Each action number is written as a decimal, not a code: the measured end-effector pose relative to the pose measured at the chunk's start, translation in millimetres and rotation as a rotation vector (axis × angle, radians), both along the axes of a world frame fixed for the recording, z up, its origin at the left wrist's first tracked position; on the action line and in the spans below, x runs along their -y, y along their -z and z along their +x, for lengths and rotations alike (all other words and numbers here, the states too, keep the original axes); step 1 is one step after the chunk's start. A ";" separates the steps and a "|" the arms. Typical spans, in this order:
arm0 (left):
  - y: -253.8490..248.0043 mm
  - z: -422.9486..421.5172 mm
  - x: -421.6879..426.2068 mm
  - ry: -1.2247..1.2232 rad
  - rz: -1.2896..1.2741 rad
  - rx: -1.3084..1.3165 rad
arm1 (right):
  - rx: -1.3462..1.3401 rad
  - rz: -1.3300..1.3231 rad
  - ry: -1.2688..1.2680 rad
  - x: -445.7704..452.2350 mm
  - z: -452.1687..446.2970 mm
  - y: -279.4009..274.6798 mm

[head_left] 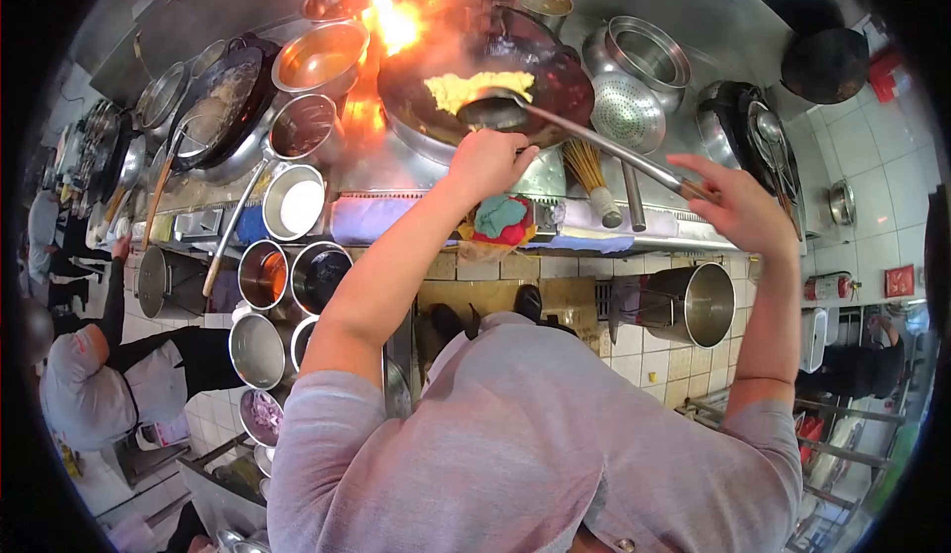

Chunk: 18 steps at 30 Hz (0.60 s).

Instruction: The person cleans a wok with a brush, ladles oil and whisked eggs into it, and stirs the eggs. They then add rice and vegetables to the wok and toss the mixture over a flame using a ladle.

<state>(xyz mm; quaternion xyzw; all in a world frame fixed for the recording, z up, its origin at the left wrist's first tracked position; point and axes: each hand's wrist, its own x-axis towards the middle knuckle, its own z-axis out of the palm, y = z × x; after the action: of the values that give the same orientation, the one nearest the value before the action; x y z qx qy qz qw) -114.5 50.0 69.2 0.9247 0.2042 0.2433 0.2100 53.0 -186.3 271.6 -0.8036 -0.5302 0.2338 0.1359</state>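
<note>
Yellow food [466,90] lies in a large dark wok [411,83] on the stove at top centre. My left hand [492,169] is closed at the wok's near edge; what its fingers grip there is hidden. My right hand [731,201] is closed round the end of a long metal ladle [614,152]. The ladle's blurred bowl rests over the wok, at the near side of the yellow food. Flames [391,23] rise by the wok's left side.
Metal pots, among them a white-filled one [293,202], stand left of the wok. A perforated strainer [627,112] and a bamboo brush [591,179] lie to its right. A big metal bucket [707,305] stands below the counter. Another person [89,385] is at far left.
</note>
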 end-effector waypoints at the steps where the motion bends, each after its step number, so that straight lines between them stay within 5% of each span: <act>1: -14.7 -5.2 6.9 0.010 -0.005 0.007 | 0.039 -0.086 -0.073 5.9 6.2 -13.0; 5: -42.5 4.2 11.8 0.063 0.130 0.175 | 0.098 -0.185 -0.122 -1.8 5.4 -34.2; 9: -1.7 28.1 -5.0 -0.050 0.130 0.074 | 0.172 0.120 -0.316 -55.8 22.5 50.2; 14: 101.3 1.5 25.2 0.033 0.020 0.168 | 0.236 0.247 0.010 -83.6 4.8 126.1; 18: 67.2 -22.5 48.2 0.021 -0.049 0.023 | 0.086 0.326 0.051 -40.9 1.9 101.1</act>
<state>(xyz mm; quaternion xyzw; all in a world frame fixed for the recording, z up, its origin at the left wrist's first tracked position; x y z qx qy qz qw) -137.1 1.8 2.0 0.9185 0.1980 0.2465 0.2376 54.9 -145.4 170.5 -0.7936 -0.5456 0.1063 0.2474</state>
